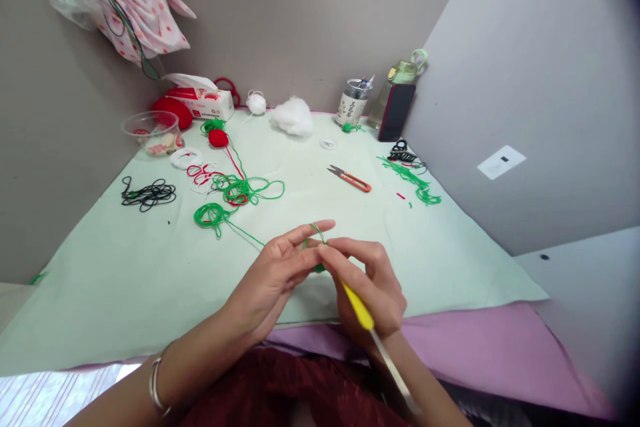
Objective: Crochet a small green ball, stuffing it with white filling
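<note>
My right hand [373, 283] is closed round a crochet hook [359, 305] with a yellow grip, its pale handle end pointing down toward my forearm. Fingertips hide the hook's head. My left hand [280, 270] pinches a small piece of green crochet work [319, 268], mostly covered by the fingers. Its index finger is stretched out, with green yarn looped over it. From that hand the green strand [245, 235] runs left to a loose green coil [210, 215] on the table. Both hands meet at the work, fingertips close together.
Orange thread snips [353, 180] lie beyond my hands. Tangled green and red yarn [235, 190] and black cord [150, 195] are on the left. At the back stand a tissue box [213, 103], white stuffing [293, 117], a can [351, 103] and a phone [397, 113]. Green yarn scraps [410, 177] lie right.
</note>
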Demonstrator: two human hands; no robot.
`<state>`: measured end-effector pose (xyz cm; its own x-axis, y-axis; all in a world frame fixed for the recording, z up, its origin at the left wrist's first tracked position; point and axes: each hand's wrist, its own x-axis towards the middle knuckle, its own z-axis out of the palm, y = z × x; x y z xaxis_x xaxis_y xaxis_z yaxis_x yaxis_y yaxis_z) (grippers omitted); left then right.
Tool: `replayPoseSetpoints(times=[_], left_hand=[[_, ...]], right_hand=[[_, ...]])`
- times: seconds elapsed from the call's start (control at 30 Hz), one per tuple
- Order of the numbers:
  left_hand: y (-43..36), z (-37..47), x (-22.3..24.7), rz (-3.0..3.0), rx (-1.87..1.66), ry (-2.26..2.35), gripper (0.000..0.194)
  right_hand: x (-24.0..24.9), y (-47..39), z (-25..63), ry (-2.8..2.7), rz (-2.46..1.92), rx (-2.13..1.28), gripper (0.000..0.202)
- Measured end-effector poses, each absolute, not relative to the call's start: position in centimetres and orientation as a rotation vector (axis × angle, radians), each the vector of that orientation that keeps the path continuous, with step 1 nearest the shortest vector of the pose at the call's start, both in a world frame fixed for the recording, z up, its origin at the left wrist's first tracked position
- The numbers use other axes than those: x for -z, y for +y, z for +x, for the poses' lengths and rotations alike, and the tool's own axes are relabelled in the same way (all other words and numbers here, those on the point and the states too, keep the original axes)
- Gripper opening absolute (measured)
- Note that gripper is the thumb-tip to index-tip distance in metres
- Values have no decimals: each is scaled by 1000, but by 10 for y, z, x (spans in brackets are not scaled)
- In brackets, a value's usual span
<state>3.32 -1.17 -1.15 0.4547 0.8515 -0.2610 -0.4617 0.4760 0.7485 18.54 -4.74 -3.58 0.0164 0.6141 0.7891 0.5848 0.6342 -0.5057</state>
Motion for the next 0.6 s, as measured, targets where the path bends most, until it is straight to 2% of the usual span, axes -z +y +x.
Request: replayPoseSetpoints(times=[0.13,0.23,0.37,0.6], left_hand=[[-7,28,8,594,-877,649,30],[-9,29,8,738,-966,684,33],[-13,30,12,950,-964,750,36],[-12,23,14,987,-993,804,30]], right_hand=[[28,-42,189,-1346,-937,-401,25],[24,-39,189,-1254,-887,-645,19],[27,-38,188,-1272,-954,-649,15],[27,-35,191,-1135,-877,-854,23]])
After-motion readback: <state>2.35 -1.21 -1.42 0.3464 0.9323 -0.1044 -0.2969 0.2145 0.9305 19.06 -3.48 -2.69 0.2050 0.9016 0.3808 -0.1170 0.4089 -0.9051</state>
